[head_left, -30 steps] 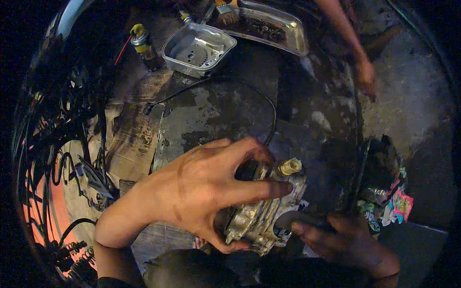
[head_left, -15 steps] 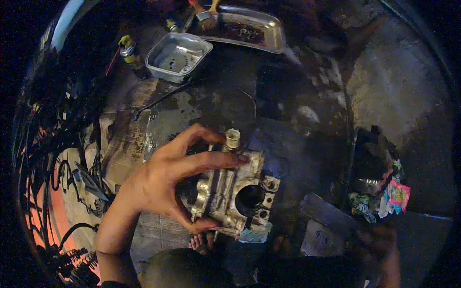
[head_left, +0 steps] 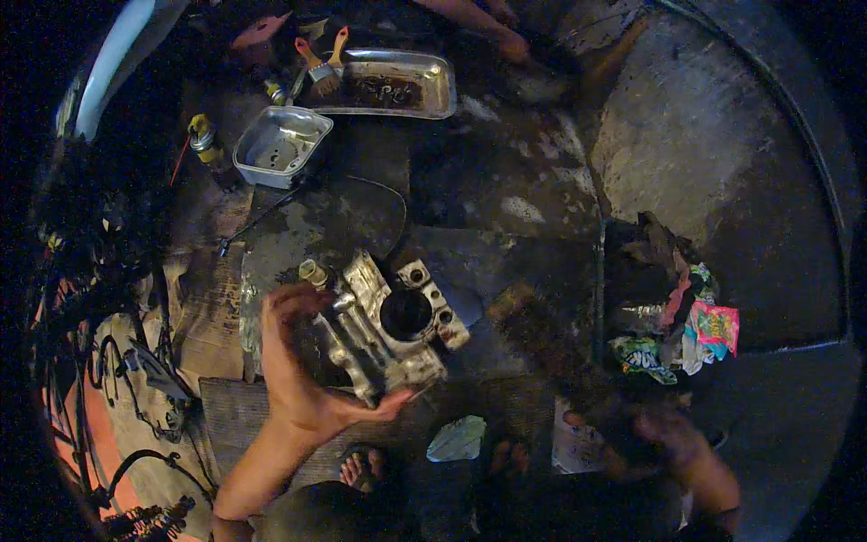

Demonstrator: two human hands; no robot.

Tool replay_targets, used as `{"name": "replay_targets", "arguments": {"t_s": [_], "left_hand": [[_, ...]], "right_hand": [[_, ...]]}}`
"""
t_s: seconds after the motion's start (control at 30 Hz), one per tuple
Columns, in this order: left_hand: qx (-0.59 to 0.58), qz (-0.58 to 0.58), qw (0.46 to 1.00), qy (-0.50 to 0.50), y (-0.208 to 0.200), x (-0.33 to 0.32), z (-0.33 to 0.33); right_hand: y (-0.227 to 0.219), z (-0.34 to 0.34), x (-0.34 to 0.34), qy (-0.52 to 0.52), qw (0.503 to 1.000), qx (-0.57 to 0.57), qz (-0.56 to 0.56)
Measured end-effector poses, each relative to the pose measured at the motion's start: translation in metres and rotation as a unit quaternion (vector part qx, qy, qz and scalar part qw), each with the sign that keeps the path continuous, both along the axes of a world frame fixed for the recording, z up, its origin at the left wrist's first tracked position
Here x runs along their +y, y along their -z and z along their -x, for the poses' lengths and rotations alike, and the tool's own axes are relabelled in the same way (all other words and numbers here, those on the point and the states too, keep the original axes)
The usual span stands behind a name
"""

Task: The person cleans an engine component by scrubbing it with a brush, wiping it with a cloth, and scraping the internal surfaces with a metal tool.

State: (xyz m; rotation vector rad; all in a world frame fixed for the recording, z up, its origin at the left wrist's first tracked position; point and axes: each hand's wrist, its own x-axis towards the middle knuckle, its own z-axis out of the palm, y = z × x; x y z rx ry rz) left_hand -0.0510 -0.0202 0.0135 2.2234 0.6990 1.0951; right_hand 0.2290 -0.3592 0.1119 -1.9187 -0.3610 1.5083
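My left hand [head_left: 302,370] grips a greasy silver engine cylinder head [head_left: 357,330] from its left side. The thumb presses its lower edge and the fingers curl over its upper left, near a pale round neck [head_left: 312,271]. A large dark bore and several bolt holes show on its right half. Lower right, my right hand [head_left: 668,429] is blurred, its fingers closed on a long dark tool with a brownish tip [head_left: 528,316]. Its kind is smeared by motion. The tip is apart from the cylinder head, to its right.
At the far side stand a metal tray [head_left: 433,86] with two brushes [head_left: 322,72], a square metal pan [head_left: 284,149] and a spray can [head_left: 205,140]. Cables [head_left: 113,361] crowd the left. Rags and wrappers [head_left: 700,334] lie right. A pale green scrap [head_left: 458,439] lies between my feet. Another person's limb [head_left: 488,27] shows at the top.
The cylinder head has moved left in view and tilted in my left hand. My right hand has moved left, its tool's tip now closer to the part. The view has shifted.
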Motion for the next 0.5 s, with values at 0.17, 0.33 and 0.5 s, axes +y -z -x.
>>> {"name": "replay_targets", "arguments": {"t_s": [0.17, 0.33, 0.5], "left_hand": [[0.087, -0.079, 0.99, -0.083, 0.002, -0.023, -0.001], [-0.061, 0.069, 0.994, 0.054, 0.016, -0.002, 0.026], [0.096, -0.1, 0.983, 0.121, -0.029, 0.065, 0.013]], "right_hand": [[0.011, -0.006, -0.002, 0.003, 0.998, 0.06, -0.004], [0.033, -0.015, -0.016, -0.01, 0.985, 0.15, -0.083], [-0.013, 0.03, 0.047, -0.028, 0.991, 0.093, -0.088]]}}
